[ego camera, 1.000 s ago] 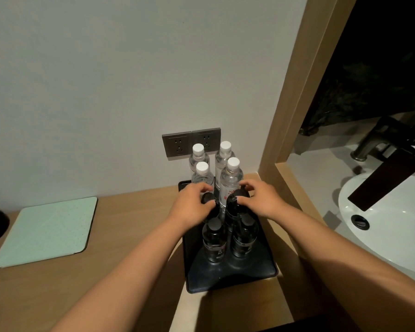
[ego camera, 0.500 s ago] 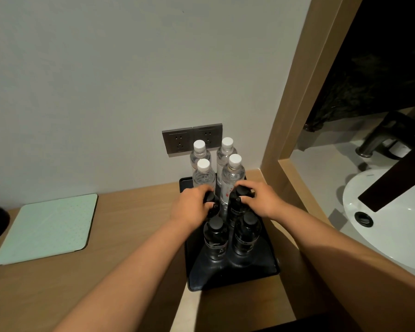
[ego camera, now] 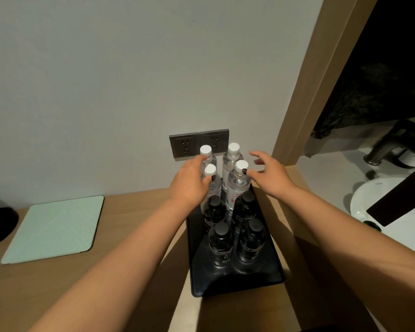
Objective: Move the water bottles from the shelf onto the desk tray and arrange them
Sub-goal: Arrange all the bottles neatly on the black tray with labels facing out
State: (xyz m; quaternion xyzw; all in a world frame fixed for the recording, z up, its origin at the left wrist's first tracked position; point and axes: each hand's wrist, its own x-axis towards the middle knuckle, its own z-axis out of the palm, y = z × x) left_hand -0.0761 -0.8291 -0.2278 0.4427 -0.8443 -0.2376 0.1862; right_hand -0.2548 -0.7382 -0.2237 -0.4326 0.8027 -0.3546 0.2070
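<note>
Head view showed our left hand (ego camera: 189, 182), fingers curled loosely against the left white-capped bottles (ego camera: 210, 180). Eight water bottles stood on the black tray (ego camera: 237, 283). Our right hand (ego camera: 270, 174) hung beside them, fingers spread apart, holding nothing.

The desk (ego camera: 58, 283) looked like smooth, pale wood. The tray (ego camera: 237, 281) was dark and shiny, and the bottles showed in it like in a mirror. The four clear bottles (ego camera: 237, 188) at its far edge looked like see-through plastic with white caps. The four dark bottles (ego camera: 219, 243) were glossy. The mint mat (ego camera: 53, 228) was dull and dotted. The socket plates (ego camera: 199, 144) had a grey, brushed look.
</note>
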